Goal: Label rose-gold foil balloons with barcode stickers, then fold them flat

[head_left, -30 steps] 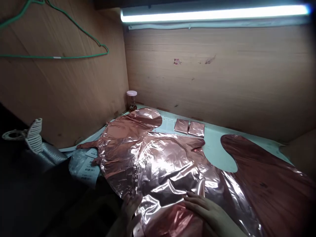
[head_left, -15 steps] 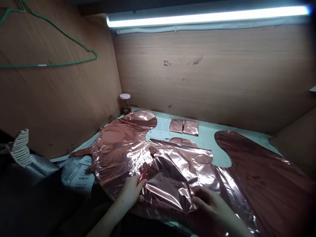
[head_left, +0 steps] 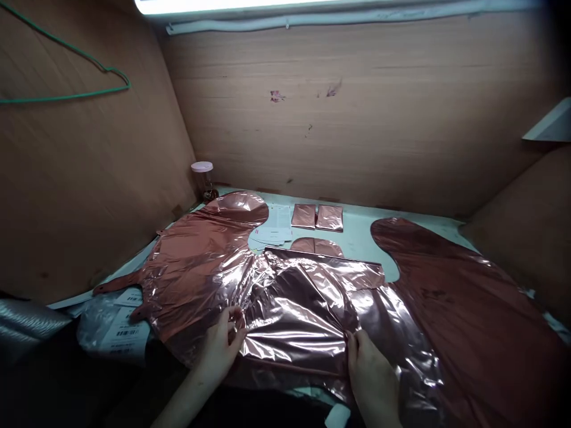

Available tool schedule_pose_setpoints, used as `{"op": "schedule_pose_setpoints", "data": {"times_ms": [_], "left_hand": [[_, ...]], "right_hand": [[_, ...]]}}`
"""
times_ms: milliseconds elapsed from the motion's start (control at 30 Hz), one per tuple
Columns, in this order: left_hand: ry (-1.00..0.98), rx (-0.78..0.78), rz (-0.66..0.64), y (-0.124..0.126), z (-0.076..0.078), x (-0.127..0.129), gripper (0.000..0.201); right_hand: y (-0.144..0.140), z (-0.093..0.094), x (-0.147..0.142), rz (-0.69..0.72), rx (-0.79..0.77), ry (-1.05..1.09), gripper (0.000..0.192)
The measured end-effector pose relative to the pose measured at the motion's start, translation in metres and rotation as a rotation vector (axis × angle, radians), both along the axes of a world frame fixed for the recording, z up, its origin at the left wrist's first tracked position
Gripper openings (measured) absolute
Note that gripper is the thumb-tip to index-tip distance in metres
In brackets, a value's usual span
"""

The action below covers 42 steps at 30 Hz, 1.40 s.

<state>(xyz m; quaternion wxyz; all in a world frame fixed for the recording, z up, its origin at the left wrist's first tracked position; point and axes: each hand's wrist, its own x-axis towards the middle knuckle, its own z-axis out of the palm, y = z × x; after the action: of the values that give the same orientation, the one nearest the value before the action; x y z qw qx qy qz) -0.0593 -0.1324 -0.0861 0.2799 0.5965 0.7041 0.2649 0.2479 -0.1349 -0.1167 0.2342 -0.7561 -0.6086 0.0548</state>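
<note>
A shiny rose-gold foil balloon (head_left: 298,324), flat and creased, is stretched between my two hands. My left hand (head_left: 223,342) pinches its left edge with thumb and fingertips. On the opposite edge, my right hand (head_left: 370,368) grips the foil, the fingers pressed together. Beneath and around it lie more flat foil pieces: a wide one (head_left: 191,255) on the left with tabs along its edge, and a large curved one (head_left: 450,315) on the right. Where one sheet ends and another begins near my hands is hard to make out.
Two folded foil squares (head_left: 329,218) lie at the back beside printed papers (head_left: 277,223). A lidded clear jar (head_left: 203,178) stands in the back left corner. Plastic bags with barcode labels (head_left: 120,327) sit at the left edge. A green hanger (head_left: 89,94) hangs on the left wall.
My hands have pulled the crumpled foil wider and flatter between them. The right hand has turned and closed on the right edge. The camera view has tilted down and shifted right.
</note>
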Motion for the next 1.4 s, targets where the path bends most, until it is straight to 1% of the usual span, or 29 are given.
{"op": "schedule_pose_setpoints", "data": {"times_ms": [67, 100, 133, 167, 200, 233, 267, 300, 333, 367, 400, 433, 533, 600, 633, 700, 767, 800, 867, 900, 967, 1000, 1067, 1133, 1167, 1233, 1300, 1333, 1400], "left_hand": [[0.264, 0.200, 0.062, -0.005, 0.000, 0.021, 0.041], [0.377, 0.331, 0.048, -0.005, 0.000, 0.036, 0.041], [0.453, 0.457, -0.019, -0.002, 0.001, 0.052, 0.041], [0.484, 0.543, -0.150, 0.003, 0.003, 0.069, 0.041], [0.477, 0.563, -0.321, 0.010, 0.005, 0.086, 0.042], [0.454, 0.517, -0.513, 0.019, 0.007, 0.101, 0.043], [0.433, 0.424, -0.673, 0.029, 0.009, 0.114, 0.045], [0.423, 0.321, -0.780, 0.040, 0.010, 0.124, 0.052], [0.424, 0.222, -0.848, 0.049, 0.012, 0.130, 0.066], [0.430, 0.150, -0.877, 0.058, 0.012, 0.134, 0.080], [0.441, 0.109, -0.882, 0.064, 0.012, 0.134, 0.091], [0.451, 0.089, -0.880, 0.068, 0.012, 0.133, 0.097], [0.469, 0.095, -0.879, 0.069, 0.009, 0.128, 0.097], [0.476, 0.102, -0.892, 0.066, 0.007, 0.128, 0.097], [0.471, 0.110, -0.900, 0.064, 0.006, 0.130, 0.097], [0.456, 0.124, -0.917, 0.062, 0.006, 0.135, 0.096], [0.441, 0.115, -0.939, 0.062, 0.009, 0.137, 0.095], [0.427, 0.101, -0.953, 0.063, 0.012, 0.135, 0.096], [0.360, 0.044, -0.999, 0.065, 0.022, 0.118, 0.101], [0.304, 0.001, -1.021, 0.066, 0.029, 0.104, 0.104], [0.139, -0.127, -1.058, 0.065, 0.045, 0.064, 0.111], [0.032, -0.212, -1.060, 0.063, 0.053, 0.042, 0.113], [-0.214, -0.412, -1.053, 0.057, 0.064, 0.003, 0.124], [-0.441, -0.546, -0.957, 0.049, 0.066, -0.020, 0.129], [-0.518, -0.567, -0.867, 0.045, 0.063, -0.025, 0.124], [-0.591, -0.517, -0.641, 0.037, 0.050, -0.024, 0.097], [-0.598, -0.404, -0.455, 0.030, 0.034, -0.016, 0.066], [-0.592, -0.347, -0.398, 0.027, 0.027, -0.013, 0.057], [-0.568, -0.257, -0.355, 0.022, 0.017, -0.010, 0.049]], "right_hand": [[0.000, 0.000, -0.003, -0.002, 0.002, -0.072, 0.036], [0.000, 0.000, -0.003, 0.001, 0.013, -0.096, 0.036], [-0.001, 0.000, -0.004, 0.005, 0.028, -0.115, 0.036], [0.000, 0.000, -0.004, 0.011, 0.041, -0.130, 0.037], [0.000, 0.001, -0.005, 0.020, 0.053, -0.141, 0.037], [0.000, 0.001, -0.005, 0.027, 0.062, -0.150, 0.039], [0.000, 0.000, -0.006, 0.031, 0.067, -0.159, 0.040], [0.000, 0.000, -0.006, 0.032, 0.066, -0.168, 0.040], [0.000, 0.000, -0.006, 0.034, 0.064, -0.175, 0.041], [-0.002, -0.001, -0.005, 0.040, 0.062, -0.183, 0.041], [-0.004, -0.001, -0.004, 0.041, 0.060, -0.191, 0.041], [-0.007, -0.001, -0.001, 0.043, 0.060, -0.197, 0.041], [-0.021, 0.007, 0.016, 0.030, 0.081, -0.212, 0.041], [-0.032, 0.016, 0.028, 0.041, 0.144, -0.242, 0.035], [-0.036, 0.021, 0.033, 0.111, 0.177, -0.259, 0.029], [-0.040, 0.028, 0.038, 0.368, 0.229, -0.288, 0.023], [-0.038, 0.029, 0.037, 0.649, 0.282, -0.317, 0.029], [-0.036, 0.028, 0.035, 0.744, 0.300, -0.338, 0.032], [-0.032, 0.027, 0.034, 0.844, 0.303, -0.347, 0.040], [-0.031, 0.028, 0.035, 0.881, 0.256, -0.309, 0.045], [-0.030, 0.036, 0.042, 0.902, 0.050, -0.128, 0.052], [-0.030, 0.042, 0.047, 0.875, -0.075, -0.013, 0.051], [-0.025, 0.058, 0.058, 0.775, -0.303, 0.187, 0.042], [-0.011, 0.072, 0.067, 0.675, -0.427, 0.328, 0.033], [0.000, 0.076, 0.070, 0.649, -0.460, 0.391, 0.033], [0.021, 0.081, 0.076, 0.629, -0.521, 0.539, 0.035], [0.037, 0.080, 0.081, 0.649, -0.596, 0.721, 0.039], [0.039, 0.078, 0.083, 0.674, -0.634, 0.814, 0.043], [0.035, 0.070, 0.087, 0.744, -0.719, 0.974, 0.052]]}}
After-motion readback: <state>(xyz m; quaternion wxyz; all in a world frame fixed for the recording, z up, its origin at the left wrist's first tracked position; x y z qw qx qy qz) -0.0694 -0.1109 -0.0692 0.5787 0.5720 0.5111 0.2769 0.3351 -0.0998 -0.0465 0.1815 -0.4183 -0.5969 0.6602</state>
